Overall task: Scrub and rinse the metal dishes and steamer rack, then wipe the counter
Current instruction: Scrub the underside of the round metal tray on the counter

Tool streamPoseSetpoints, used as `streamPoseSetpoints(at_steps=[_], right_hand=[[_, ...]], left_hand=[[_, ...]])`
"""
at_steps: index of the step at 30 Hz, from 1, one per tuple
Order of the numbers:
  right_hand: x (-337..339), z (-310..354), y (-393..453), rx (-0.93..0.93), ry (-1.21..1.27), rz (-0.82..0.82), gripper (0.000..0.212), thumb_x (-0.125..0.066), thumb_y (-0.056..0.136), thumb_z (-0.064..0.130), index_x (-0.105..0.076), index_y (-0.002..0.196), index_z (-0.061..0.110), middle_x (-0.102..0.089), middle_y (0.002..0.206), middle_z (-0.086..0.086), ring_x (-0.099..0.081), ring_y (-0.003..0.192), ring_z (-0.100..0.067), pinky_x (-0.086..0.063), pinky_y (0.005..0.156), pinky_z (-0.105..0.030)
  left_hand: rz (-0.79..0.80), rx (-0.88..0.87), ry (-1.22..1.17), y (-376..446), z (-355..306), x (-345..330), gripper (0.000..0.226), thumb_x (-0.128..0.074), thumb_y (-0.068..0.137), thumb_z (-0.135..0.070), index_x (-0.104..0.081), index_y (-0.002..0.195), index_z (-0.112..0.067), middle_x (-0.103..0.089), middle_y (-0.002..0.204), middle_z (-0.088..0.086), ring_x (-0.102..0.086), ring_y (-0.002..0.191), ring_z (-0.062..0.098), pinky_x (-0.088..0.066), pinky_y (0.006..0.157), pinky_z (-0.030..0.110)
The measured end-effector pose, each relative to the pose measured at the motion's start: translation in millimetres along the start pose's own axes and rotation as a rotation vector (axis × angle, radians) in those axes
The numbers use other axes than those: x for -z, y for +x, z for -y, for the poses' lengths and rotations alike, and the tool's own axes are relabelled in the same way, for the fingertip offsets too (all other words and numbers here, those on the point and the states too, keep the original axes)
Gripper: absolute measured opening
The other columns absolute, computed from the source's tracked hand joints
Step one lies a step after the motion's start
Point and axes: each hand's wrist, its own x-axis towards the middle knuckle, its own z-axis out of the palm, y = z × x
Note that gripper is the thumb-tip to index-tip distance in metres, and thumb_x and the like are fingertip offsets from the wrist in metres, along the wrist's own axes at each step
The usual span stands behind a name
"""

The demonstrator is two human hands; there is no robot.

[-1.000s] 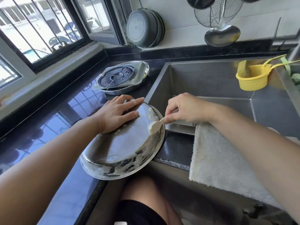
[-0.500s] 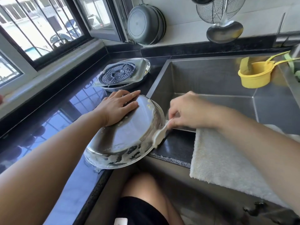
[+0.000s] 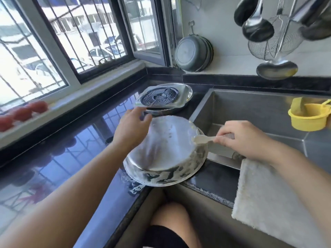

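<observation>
A round metal dish [image 3: 166, 153] lies upside down on the black counter [image 3: 75, 158] at the sink's left edge, its rim streaked with white foam. My left hand [image 3: 131, 128] rests on the dish's far-left side with relaxed fingers. My right hand [image 3: 241, 138] grips a white brush [image 3: 203, 139] whose head touches the dish's right rim. Behind the dish, a perforated steamer rack [image 3: 157, 96] lies on a square metal tray stacked over a metal dish [image 3: 186, 100].
The steel sink [image 3: 250, 111] opens to the right, with a yellow strainer basket [image 3: 309, 117] on its far wall. A white cloth [image 3: 265, 197] drapes over the sink's front edge. Pans and ladles hang on the wall. Red tomatoes [image 3: 23, 111] sit on the windowsill.
My head has lifted, so more wall and window show. My left hand slid toward the dish's far-left edge. The brush moved from the dish's side up to its right rim.
</observation>
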Motion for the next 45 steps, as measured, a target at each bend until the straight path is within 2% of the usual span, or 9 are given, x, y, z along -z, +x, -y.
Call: streamPoseSetpoints(at_steps=[6, 9, 11, 15, 19, 25, 31, 36, 45], right_hand=[[21.3, 43.9, 11.5, 0.068, -0.179, 0.065, 0.025, -0.045, 0.100, 0.054, -0.058, 0.122, 0.049, -0.063, 0.094, 0.019, -0.057, 0.085, -0.004, -0.046, 0.073, -0.034], [16.3, 90.9, 16.0, 0.197, -0.288, 0.214, 0.042, -0.040, 0.108, 0.040, -0.033, 0.144, 0.060, -0.060, 0.117, 0.018, -0.060, 0.100, -0.015, -0.045, 0.082, -0.036], [2.2, 120.6, 13.1, 0.324, -0.363, 0.267, 0.048, -0.039, 0.109, 0.033, -0.030, 0.148, 0.060, -0.055, 0.114, 0.018, -0.060, 0.104, -0.018, -0.046, 0.088, -0.034], [-29.3, 159.8, 20.2, 0.456, -0.489, 0.275, 0.043, -0.035, 0.109, 0.037, -0.038, 0.147, 0.056, -0.044, 0.098, 0.014, -0.053, 0.082, -0.016, -0.045, 0.075, -0.034], [-58.4, 176.4, 35.0, 0.477, -0.589, 0.337, 0.045, -0.037, 0.107, 0.033, -0.041, 0.146, 0.054, -0.052, 0.102, 0.007, -0.062, 0.090, -0.027, -0.050, 0.074, -0.041], [-70.6, 190.1, 101.1, 0.366, -0.652, 0.281, 0.052, -0.043, 0.102, 0.022, -0.046, 0.143, 0.054, -0.059, 0.120, -0.001, -0.061, 0.109, -0.035, -0.049, 0.086, -0.040], [-61.3, 194.3, 74.9, 0.432, -0.570, 0.441, 0.035, -0.040, 0.104, 0.042, -0.065, 0.126, 0.051, -0.050, 0.080, 0.012, -0.063, 0.089, -0.023, -0.053, 0.082, -0.043], [-70.9, 198.9, 104.4, 0.360, -0.656, 0.326, 0.038, -0.044, 0.103, 0.039, -0.054, 0.137, 0.054, -0.062, 0.113, -0.001, -0.062, 0.107, -0.033, -0.052, 0.088, -0.042], [-73.1, 188.2, 132.2, 0.196, -0.593, 0.285, 0.034, -0.051, 0.098, 0.038, -0.061, 0.126, 0.054, -0.068, 0.116, -0.006, -0.064, 0.104, -0.036, -0.055, 0.089, -0.042]], left_hand=[[0.054, 0.165, -0.071, -68.6, 87.5, 30.2, 0.030, -0.062, 0.093, -0.020, -0.071, 0.122, -0.020, -0.071, 0.117, 0.003, -0.065, 0.111, 0.025, -0.048, 0.090, 0.034], [0.119, 0.032, 0.042, -96.7, 112.7, 24.5, 0.026, -0.058, 0.093, -0.024, -0.069, 0.118, -0.028, -0.064, 0.115, -0.008, -0.061, 0.112, 0.017, -0.045, 0.090, 0.032], [0.112, -0.069, 0.072, -106.2, 117.5, 26.3, 0.026, -0.056, 0.095, -0.023, -0.070, 0.116, -0.028, -0.063, 0.118, -0.013, -0.060, 0.112, 0.014, -0.046, 0.090, 0.030], [0.116, -0.221, 0.124, -107.7, 116.7, 35.5, 0.036, -0.054, 0.094, -0.013, -0.076, 0.119, -0.027, -0.066, 0.133, -0.018, -0.061, 0.120, 0.011, -0.048, 0.097, 0.027], [0.240, -0.322, 0.193, -100.9, 128.7, 42.5, 0.047, -0.048, 0.095, -0.015, -0.068, 0.134, -0.030, -0.055, 0.148, -0.023, -0.049, 0.138, 0.005, -0.047, 0.111, 0.031], [0.199, -0.316, 0.233, -95.4, 134.4, 38.3, 0.057, -0.019, 0.087, -0.032, -0.071, 0.111, -0.030, -0.067, 0.128, -0.024, -0.057, 0.127, 0.007, -0.058, 0.087, 0.037], [0.151, -0.325, 0.230, -91.1, 139.1, 26.1, 0.053, -0.022, 0.082, -0.029, -0.072, 0.096, -0.022, -0.075, 0.108, -0.012, -0.064, 0.112, 0.017, -0.056, 0.088, 0.039], [0.134, -0.335, 0.205, -90.8, 139.0, 24.1, 0.049, -0.025, 0.083, -0.028, -0.073, 0.092, -0.023, -0.076, 0.103, -0.010, -0.066, 0.109, 0.017, -0.051, 0.096, 0.038], [0.088, -0.326, 0.150, -90.8, 137.7, 22.5, 0.038, -0.031, 0.090, -0.037, -0.069, 0.087, -0.028, -0.071, 0.101, -0.016, -0.061, 0.115, 0.013, -0.041, 0.110, 0.042]])
